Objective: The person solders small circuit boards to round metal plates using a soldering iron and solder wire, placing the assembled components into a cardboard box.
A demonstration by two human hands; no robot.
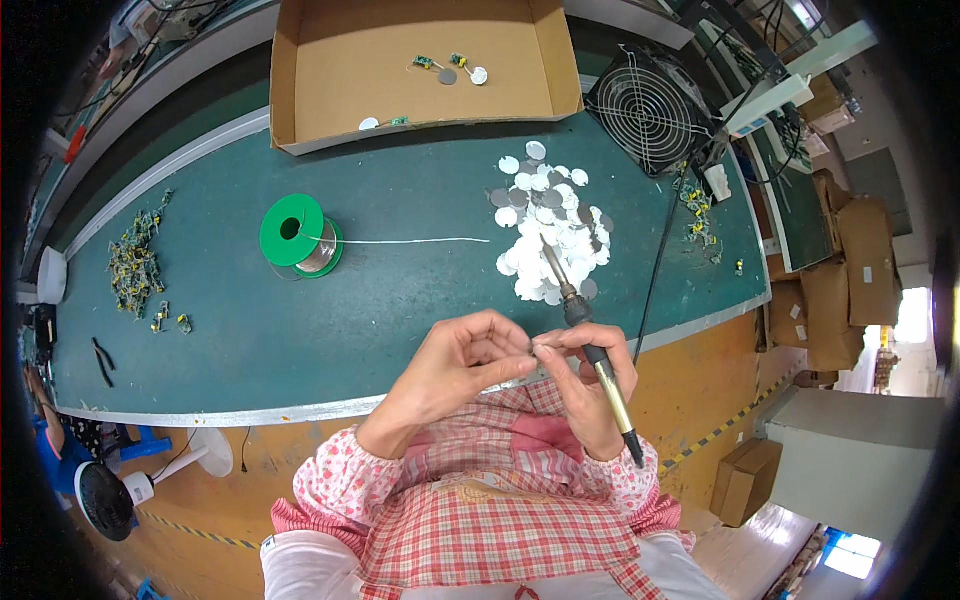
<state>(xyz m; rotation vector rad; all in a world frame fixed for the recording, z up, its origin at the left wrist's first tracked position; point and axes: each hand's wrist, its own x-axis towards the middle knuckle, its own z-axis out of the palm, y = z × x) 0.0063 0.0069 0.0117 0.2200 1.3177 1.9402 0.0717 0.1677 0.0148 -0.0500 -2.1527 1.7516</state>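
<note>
Soldering iron lies across the right hand, handle resting against the fingers, clear of the bench. Looks: thin greyish tip, narrow metal shank, dark bulbous collar, dark grip section, then a gold-coloured tube with a black end piece. Collar and grip look worn.

Orientation: long axis is diagonal, far-left to near-right. Tip points away from the person and a bit left, over the pile of discs; can't tell from here if it touches any. Black end points back at the person's right sleeve.

Hands: right thumb and forefinger pinched, meeting the left hand's fingertips just past the near bench edge. Left thumb and forefinger pinched too, other fingers curled. Something small between them, mostly hidden, can't tell what.

Around: discs are white and grey, loosely heaped. Green solder spool stands left of them, wire running out straight toward the pile. Cardboard box beyond, few small boards inside.
</note>
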